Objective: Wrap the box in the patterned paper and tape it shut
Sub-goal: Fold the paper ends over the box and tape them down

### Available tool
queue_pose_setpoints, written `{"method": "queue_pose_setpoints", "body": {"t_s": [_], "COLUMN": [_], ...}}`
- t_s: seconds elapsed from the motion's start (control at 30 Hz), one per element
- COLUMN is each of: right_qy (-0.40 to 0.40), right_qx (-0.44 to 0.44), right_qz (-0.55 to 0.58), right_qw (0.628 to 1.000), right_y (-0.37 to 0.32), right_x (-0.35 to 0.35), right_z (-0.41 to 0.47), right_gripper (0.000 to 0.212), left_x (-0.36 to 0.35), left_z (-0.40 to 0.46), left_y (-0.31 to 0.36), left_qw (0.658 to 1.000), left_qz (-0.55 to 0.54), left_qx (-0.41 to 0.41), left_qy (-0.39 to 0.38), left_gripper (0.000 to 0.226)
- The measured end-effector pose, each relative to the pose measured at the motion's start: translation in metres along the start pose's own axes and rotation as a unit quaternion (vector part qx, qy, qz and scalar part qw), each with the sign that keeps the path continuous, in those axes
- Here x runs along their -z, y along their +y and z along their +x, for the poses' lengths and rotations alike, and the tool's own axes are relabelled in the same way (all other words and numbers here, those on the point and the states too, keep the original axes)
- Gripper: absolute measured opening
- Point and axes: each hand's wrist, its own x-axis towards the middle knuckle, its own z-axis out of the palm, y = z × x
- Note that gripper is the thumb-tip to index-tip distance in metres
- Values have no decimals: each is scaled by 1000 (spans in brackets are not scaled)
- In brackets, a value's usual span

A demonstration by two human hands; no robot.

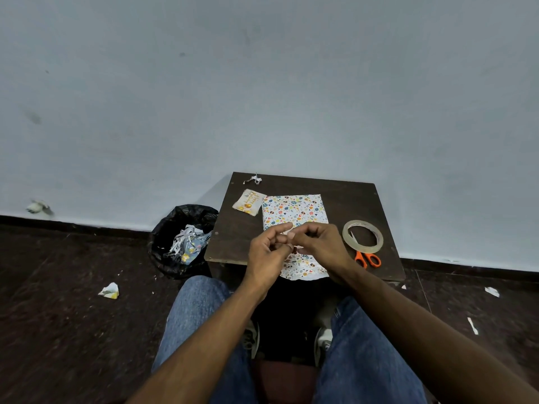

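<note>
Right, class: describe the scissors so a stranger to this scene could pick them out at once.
Find the small dark table against the pale wall. At its near right corner, beside the person's right hand, lie the scissors, partly under the clear tape roll. Their bright orange handles are the only orange tool there.

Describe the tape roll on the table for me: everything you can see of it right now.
The tape roll is a wide ring of clear, slightly yellowish tape on a pale core, with the dark table showing through its open middle. It lies flat near the table's right edge, to the right of the patterned paper and just beyond the orange-handled scissors, whose blades seem to reach into the ring. Neither hand touches it. A loose end cannot be made out.
</note>
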Motion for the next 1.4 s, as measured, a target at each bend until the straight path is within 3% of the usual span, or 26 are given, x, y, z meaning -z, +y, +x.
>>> {"method": "queue_pose_setpoints", "body": {"t_s": [0.33,0.4,0.5,0.6,0.67,0.87,1.07,1.23,1.4], "right_qy": [42,65,101,135,154,197,228,207,252], "right_qx": [-40,-54,-73,-81,-82,-63,25,61,84], "right_qz": [20,30,52,77,94,113,41,-23,-26], "right_qw": [998,996,991,984,980,972,972,976,964], "right_y": [12,17,22,24,23,29,40,49,59], "right_x": [0,4,11,17,20,27,35,32,28], "right_z": [-1,-2,-3,-1,0,1,8,5,-7], "right_gripper": [11,10,8,12,12,9,18,11,15], "left_x": [15,23,36,39,36,27,22,19,10], "left_z": [-2,-3,-3,-1,2,13,25,32,30], "left_y": [-23,-27,-39,-53,-59,-63,-49,-45,-44], "left_qw": [962,930,854,781,763,793,850,851,856], "left_qz": [261,340,454,544,572,530,479,497,503], "left_qx": [-76,-141,-242,-267,-254,-277,-199,-152,-114], "left_qy": [12,10,-76,-150,-159,-115,-93,-76,-27], "left_gripper": [70,54,36,36,37,19,16,19,22]}}
